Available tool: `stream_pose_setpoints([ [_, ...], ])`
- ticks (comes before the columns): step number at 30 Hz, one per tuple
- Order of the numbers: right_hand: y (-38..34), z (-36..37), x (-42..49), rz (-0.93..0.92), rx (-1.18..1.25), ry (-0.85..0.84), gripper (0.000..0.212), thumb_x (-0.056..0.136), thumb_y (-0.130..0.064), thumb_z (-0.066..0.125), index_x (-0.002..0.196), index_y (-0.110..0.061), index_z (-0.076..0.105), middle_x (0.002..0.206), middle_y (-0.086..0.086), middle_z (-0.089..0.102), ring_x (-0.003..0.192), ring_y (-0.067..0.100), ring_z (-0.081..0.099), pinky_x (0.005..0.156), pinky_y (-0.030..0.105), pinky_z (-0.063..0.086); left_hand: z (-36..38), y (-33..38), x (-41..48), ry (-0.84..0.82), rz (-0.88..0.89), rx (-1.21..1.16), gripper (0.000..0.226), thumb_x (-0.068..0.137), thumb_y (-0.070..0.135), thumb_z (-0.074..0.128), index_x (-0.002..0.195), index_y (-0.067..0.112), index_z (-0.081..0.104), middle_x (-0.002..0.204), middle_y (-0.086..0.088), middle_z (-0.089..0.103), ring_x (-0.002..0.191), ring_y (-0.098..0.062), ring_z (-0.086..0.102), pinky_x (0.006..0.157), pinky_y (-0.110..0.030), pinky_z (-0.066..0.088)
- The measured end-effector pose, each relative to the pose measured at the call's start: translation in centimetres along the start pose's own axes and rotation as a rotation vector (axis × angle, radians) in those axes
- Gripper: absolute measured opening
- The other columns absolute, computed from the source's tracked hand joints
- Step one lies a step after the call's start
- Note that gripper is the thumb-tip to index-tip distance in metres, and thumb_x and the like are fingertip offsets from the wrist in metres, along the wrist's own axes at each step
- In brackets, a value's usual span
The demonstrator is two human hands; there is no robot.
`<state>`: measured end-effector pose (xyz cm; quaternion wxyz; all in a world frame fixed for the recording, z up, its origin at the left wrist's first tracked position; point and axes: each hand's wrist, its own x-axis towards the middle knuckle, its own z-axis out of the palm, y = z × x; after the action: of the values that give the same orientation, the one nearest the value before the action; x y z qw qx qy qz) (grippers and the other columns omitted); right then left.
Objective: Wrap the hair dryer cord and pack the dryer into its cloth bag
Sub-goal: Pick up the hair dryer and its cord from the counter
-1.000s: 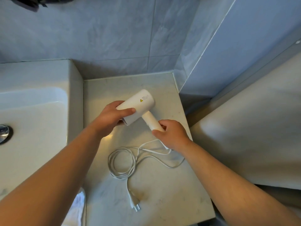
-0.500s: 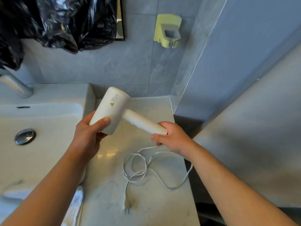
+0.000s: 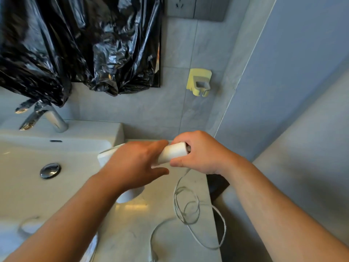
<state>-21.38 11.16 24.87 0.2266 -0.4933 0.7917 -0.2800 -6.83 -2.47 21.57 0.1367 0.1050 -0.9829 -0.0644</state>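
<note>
- The right hand (image 3: 200, 154) is gripping the handle end of the hair dryer (image 3: 172, 152), holding it above the counter (image 3: 128, 235) beside the sink (image 3: 22, 186).
- The left hand (image 3: 136, 165) is lying across the dryer's body, fingers outstretched.
- The cord (image 3: 187, 210) is hanging from the handle and looping onto the counter.

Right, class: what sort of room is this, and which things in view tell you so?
Most likely a bathroom: a white basin with a chrome tap and drain plug, grey tiled walls, and a hair dryer held above the counter.
</note>
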Motion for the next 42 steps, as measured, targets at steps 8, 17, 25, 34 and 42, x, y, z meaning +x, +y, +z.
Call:
stream_pose_setpoints([
  [8,-1.2,-1.6,-1.6,-0.084,0.574,0.145,0.017,0.082,-0.002,0.071,0.09,-0.016,0.065,0.077,0.009,0.067,0.057,0.013,0.061,0.06,0.026,0.054,-0.9,-0.1,-0.6,0.219,-0.116,-0.197,0.038,0.076,0.054,0.062,0.102,0.027,0.055,0.078,0.006,0.066,0.067,-0.025,0.063,0.056,-0.036,0.049],
  [17,-2.2,-2.5,-0.3,-0.106,0.486,0.131,0.005,0.088,-0.012,0.066,0.083,-0.009,0.066,0.069,0.006,0.067,0.057,0.014,0.061,0.061,0.026,0.053,-1.8,0.7,0.3,0.188,-0.282,-0.5,0.029,0.076,0.035,0.07,0.082,0.022,0.046,0.068,0.006,0.055,0.064,-0.019,0.054,0.06,-0.039,0.045],
  [25,0.2,-1.2,-0.2,0.075,0.543,-0.02,0.026,0.099,-0.018,0.047,0.076,-0.011,0.057,0.058,0.004,0.054,0.053,0.02,0.054,0.056,0.031,0.048,-3.9,-1.2,0.6,0.483,-0.536,-1.349,0.037,0.062,0.039,0.071,0.074,0.01,0.052,0.055,-0.007,0.051,0.047,-0.022,0.05,0.05,-0.034,0.043],
  [34,-1.7,0.8,0.5,0.11,0.642,0.036,0.023,0.099,-0.022,0.048,0.091,-0.011,0.067,0.053,-0.002,0.042,0.043,0.01,0.029,0.037,0.019,0.022,-5.6,-2.1,1.6,0.323,-0.389,-1.824,0.047,0.066,0.0,0.055,0.109,0.018,0.062,0.081,-0.005,0.069,0.051,-0.012,0.052,0.055,-0.027,0.047],
  [42,-1.8,0.9,0.7,0.108,0.504,-0.049,0.024,0.097,-0.03,0.05,0.097,-0.017,0.07,0.057,-0.004,0.048,0.043,0.009,0.041,0.036,0.022,0.036,-6.1,-3.3,2.6,0.121,-0.283,-1.842,0.063,0.041,0.023,0.092,0.1,0.021,0.072,0.105,-0.008,0.074,0.057,-0.011,0.053,0.057,-0.025,0.051],
])
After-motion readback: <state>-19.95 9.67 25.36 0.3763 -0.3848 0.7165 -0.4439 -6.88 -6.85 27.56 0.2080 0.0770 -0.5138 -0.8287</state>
